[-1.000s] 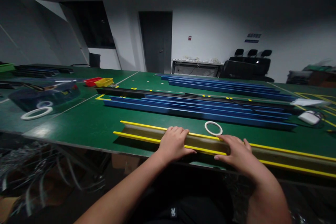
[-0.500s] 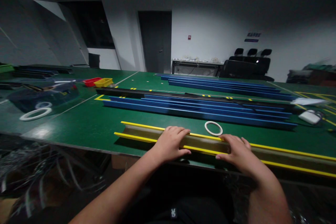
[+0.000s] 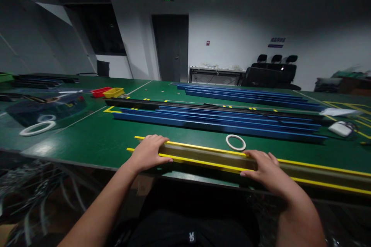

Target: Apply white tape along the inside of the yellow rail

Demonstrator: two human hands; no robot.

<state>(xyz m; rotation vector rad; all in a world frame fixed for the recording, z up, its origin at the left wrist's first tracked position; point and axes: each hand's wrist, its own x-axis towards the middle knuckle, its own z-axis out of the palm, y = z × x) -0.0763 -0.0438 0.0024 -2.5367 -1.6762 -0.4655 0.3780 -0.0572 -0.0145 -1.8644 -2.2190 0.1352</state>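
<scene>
A long channel with yellow edges lies along the near edge of the green table. My left hand sits on the channel's left end, fingers curled over its far edge and thumb against its near edge. My right hand rests over the channel further right, fingers bent across its top. A small white tape ring lies flat on the table just behind the channel, between my hands and closer to the right one.
Several long blue channels and a black one lie across the table's middle and back. Red and yellow bins stand at the back left, a larger tape roll at the left, a white device at the right.
My left hand has slid left along the yellow-edged channel to its left end. The right hand has stayed put.
</scene>
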